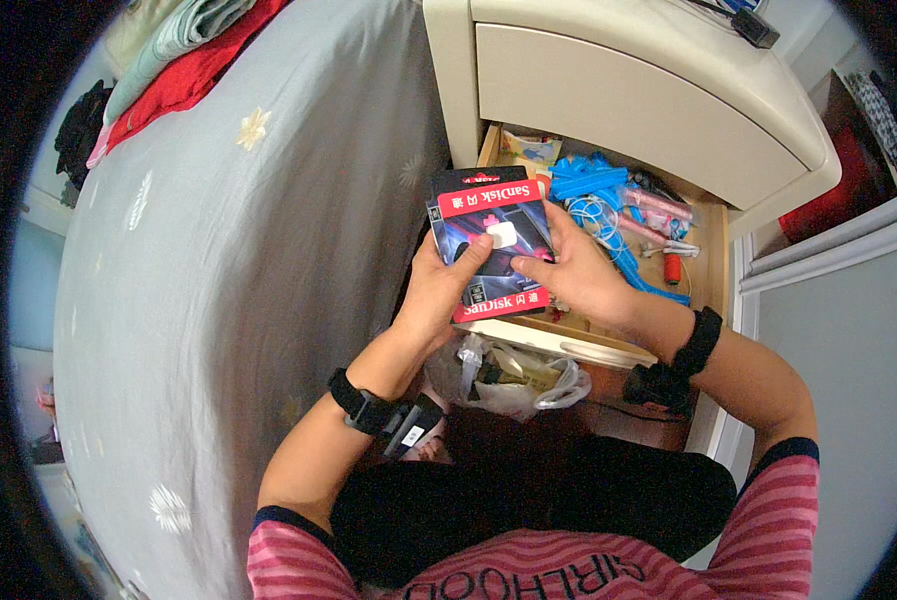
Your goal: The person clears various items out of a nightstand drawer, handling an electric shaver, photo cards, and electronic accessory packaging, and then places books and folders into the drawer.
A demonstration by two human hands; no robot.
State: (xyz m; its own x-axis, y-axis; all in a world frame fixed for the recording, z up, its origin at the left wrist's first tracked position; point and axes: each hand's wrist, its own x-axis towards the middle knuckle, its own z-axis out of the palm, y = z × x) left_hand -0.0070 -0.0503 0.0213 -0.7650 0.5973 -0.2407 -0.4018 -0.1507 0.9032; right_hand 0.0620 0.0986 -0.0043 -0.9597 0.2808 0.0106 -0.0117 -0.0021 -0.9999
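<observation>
Both hands hold a SanDisk retail package [463, 247] with red bands at its two ends and a dark printed middle. My left hand [444, 281] grips its left side, thumb across the front. On the right side my right hand [579, 266] has hold of it, the thumb tip on the front. A darker piece of packaging [448, 180] shows behind its far edge. The package is over the left part of an open wooden drawer [711, 225]. Inside lie blue strips [587, 180], pale cord [594, 217], pink glittery tubes [654, 202] and a red thread spool [672, 268].
A cream cabinet [606, 90] holds the drawer, with a closed drawer above. To the left stands a bed under a grey sheet [268, 262], with folded cloths [170, 90] on it. A plastic bag [508, 375] hangs or sits below the drawer front [568, 337].
</observation>
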